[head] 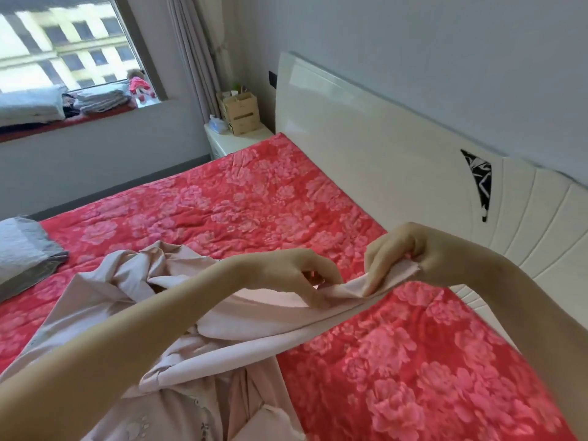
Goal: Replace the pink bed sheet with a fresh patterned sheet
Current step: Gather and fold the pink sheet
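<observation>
The bed (366, 148) fills the frame's middle under a red floral quilted cover (222, 198). The pink bed sheet (222, 323) is off it and lies bunched at lower centre-left, so stripping looks nearly done. Clearing it away and spreading the fresh sheet seem left. One edge stretches between both grips at centre-right, where the left hand (302, 272) and right hand (404, 253) each pinch it, fingers curled.
</observation>
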Tool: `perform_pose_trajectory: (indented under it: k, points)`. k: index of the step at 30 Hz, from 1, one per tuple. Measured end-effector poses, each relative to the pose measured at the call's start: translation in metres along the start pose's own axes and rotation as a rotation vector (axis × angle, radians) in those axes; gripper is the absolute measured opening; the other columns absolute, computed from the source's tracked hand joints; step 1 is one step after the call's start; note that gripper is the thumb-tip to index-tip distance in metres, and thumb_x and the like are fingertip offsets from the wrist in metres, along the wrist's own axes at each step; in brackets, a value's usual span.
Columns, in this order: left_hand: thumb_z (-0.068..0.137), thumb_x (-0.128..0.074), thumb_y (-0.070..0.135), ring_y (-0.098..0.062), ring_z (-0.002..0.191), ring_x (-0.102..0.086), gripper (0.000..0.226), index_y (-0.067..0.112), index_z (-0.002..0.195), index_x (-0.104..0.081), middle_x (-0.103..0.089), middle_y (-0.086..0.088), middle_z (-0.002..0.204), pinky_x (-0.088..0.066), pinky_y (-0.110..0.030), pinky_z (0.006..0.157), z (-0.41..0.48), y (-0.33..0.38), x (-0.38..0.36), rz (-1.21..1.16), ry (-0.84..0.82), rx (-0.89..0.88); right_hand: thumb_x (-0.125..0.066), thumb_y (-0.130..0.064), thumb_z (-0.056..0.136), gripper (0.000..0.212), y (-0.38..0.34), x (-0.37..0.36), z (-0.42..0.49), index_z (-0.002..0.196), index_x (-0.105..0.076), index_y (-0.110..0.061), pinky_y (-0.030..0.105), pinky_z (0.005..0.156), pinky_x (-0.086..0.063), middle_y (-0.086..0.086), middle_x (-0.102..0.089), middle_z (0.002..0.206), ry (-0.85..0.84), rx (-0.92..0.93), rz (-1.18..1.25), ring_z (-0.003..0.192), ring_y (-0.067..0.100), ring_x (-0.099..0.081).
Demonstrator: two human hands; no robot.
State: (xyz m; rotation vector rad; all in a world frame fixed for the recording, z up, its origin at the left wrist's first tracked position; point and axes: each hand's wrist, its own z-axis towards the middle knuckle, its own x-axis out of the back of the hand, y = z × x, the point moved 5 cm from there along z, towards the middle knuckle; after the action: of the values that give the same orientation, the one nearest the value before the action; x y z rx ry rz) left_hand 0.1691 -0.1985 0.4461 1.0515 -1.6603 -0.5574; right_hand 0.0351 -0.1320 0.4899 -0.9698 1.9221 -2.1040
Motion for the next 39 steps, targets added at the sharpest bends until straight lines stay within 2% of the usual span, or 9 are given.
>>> perform_pose_trajectory:
  k: [4, 8, 12, 15, 23, 26, 30, 35, 39]
  points:
    - [0.074, -0.065, 0.018, -0.017, 0.077, -0.051, 0.002, 0.019, 0.075, -0.064, -0.058, -0.001, 0.082, -0.041, -0.041, 0.077, 0.035, 0.015, 0.015, 0.026, 0.005, 0.02, -0.061, 0.011, 0.077, 0.029, 0.009, 0.019, -0.013, 0.087, -0.075, -0.011, 0.014, 0.067, -0.044, -0.011, -0.069, 0.079, 0.055, 0.024, 0.02, 0.071, 0.003, -0.061]
    - [0.063, -0.068, 0.042, -0.016, 0.061, -0.043, 0.037, 0.007, 0.064, -0.059, -0.052, -0.02, 0.066, -0.038, -0.039, 0.061, 0.051, 0.033, 0.042, 0.155, 0.223, -0.053, -0.062, 0.009, 0.072, 0.043, 0.003, 0.039, -0.038, 0.085, -0.078, -0.028, 0.011, 0.067, -0.046, -0.011, -0.071, 0.075, 0.227, 0.081, 0.111, 0.07, 0.001, -0.064]
    - [0.06, -0.078, 0.028, -0.012, 0.047, -0.032, 0.04, 0.019, 0.044, -0.043, -0.035, -0.006, 0.051, -0.028, -0.023, 0.048, 0.035, 0.057, 0.082, -0.185, 0.481, -0.192, -0.069, 0.012, 0.052, 0.047, -0.015, 0.075, -0.064, 0.075, -0.079, -0.028, 0.015, 0.069, -0.051, -0.007, -0.074, 0.075, 0.57, 0.189, 0.145, 0.074, 0.004, -0.069]
    - [0.061, -0.076, 0.027, -0.012, 0.048, -0.033, 0.038, 0.025, 0.045, -0.041, -0.036, 0.003, 0.052, -0.03, -0.02, 0.048, 0.023, 0.068, 0.105, -0.259, 0.612, -0.277, -0.069, -0.017, 0.055, 0.023, -0.036, 0.099, -0.07, 0.074, -0.079, -0.027, 0.013, 0.068, -0.048, -0.008, -0.073, 0.072, 0.765, 0.293, 0.215, 0.072, 0.003, -0.066]
    - [0.08, -0.06, -0.005, -0.009, 0.067, -0.048, 0.023, 0.016, 0.082, -0.071, -0.057, 0.0, 0.078, -0.041, -0.018, 0.058, -0.011, 0.127, 0.129, 0.643, 1.28, -0.655, -0.052, 0.0, 0.089, 0.033, -0.098, 0.148, -0.054, 0.074, -0.077, -0.016, 0.019, 0.072, -0.05, -0.003, -0.072, 0.078, 1.028, 0.354, 0.255, 0.079, 0.01, -0.065]
    - [0.082, -0.059, 0.02, -0.007, 0.074, -0.056, 0.016, 0.015, 0.086, -0.074, -0.065, 0.004, 0.087, -0.044, -0.015, 0.067, -0.007, 0.136, 0.126, 0.685, 1.192, -0.58, -0.057, -0.004, 0.09, 0.018, -0.113, 0.155, -0.05, 0.083, -0.07, 0.006, 0.026, 0.073, -0.049, 0.012, -0.065, 0.08, 1.112, 0.334, 0.244, 0.078, 0.022, -0.061]
    - [0.079, -0.059, 0.05, -0.01, 0.062, -0.051, 0.036, 0.015, 0.075, -0.066, -0.058, 0.007, 0.074, -0.042, -0.013, 0.059, 0.006, 0.142, 0.108, 0.727, 1.201, -0.413, -0.062, -0.017, 0.079, 0.047, -0.138, 0.149, -0.051, 0.088, -0.047, 0.027, 0.038, 0.071, -0.037, 0.018, -0.049, 0.081, 1.14, 0.368, 0.134, 0.074, 0.028, -0.046]
    - [0.076, -0.06, 0.019, -0.016, 0.054, -0.048, 0.021, 0.005, 0.06, -0.06, -0.052, 0.0, 0.069, -0.045, -0.032, 0.05, 0.007, 0.128, 0.098, 0.576, 1.178, -0.406, -0.059, -0.006, 0.088, 0.028, -0.141, 0.136, -0.064, 0.09, -0.056, 0.021, 0.035, 0.071, -0.042, 0.019, -0.054, 0.079, 1.123, 0.368, 0.132, 0.074, 0.027, -0.052]
    - [0.078, -0.059, 0.038, -0.015, 0.06, -0.049, 0.04, 0.001, 0.066, -0.066, -0.057, -0.007, 0.065, -0.043, -0.025, 0.056, 0.002, 0.114, 0.088, 0.384, 0.975, -0.394, -0.061, -0.014, 0.08, 0.016, -0.141, 0.126, -0.074, 0.076, -0.076, -0.013, 0.018, 0.066, -0.051, 0.002, -0.068, 0.073, 1.051, 0.363, 0.167, 0.072, 0.011, -0.063]
